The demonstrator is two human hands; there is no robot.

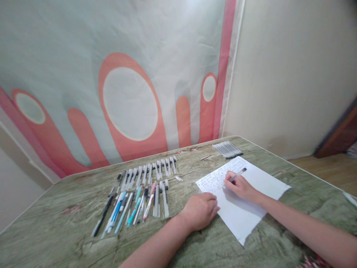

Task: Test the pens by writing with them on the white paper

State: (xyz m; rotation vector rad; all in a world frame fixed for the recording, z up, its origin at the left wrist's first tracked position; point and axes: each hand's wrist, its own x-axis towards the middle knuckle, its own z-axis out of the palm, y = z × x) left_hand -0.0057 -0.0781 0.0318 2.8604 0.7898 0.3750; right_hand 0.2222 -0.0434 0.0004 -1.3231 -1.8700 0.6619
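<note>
A pen (237, 174) with a clear barrel and a dark end is pinched in my right hand (239, 188), its writing end down at the paper. The white sheet of paper (248, 219) lies at an angle on the table, with rows of handwriting over its upper left part. At the sheet's left edge, my left hand (201, 210) rests palm down, fingers loosely laid and touching the edge. The pen's tip is hidden by my right fingers.
Left of the paper lie a row of clear pens (143, 174) and a nearer group of coloured pens (134, 208). A small white piece (179, 178) sits beside them. Another row of clear pens (227, 149) lies beyond the sheet on the wood-patterned table (69, 230).
</note>
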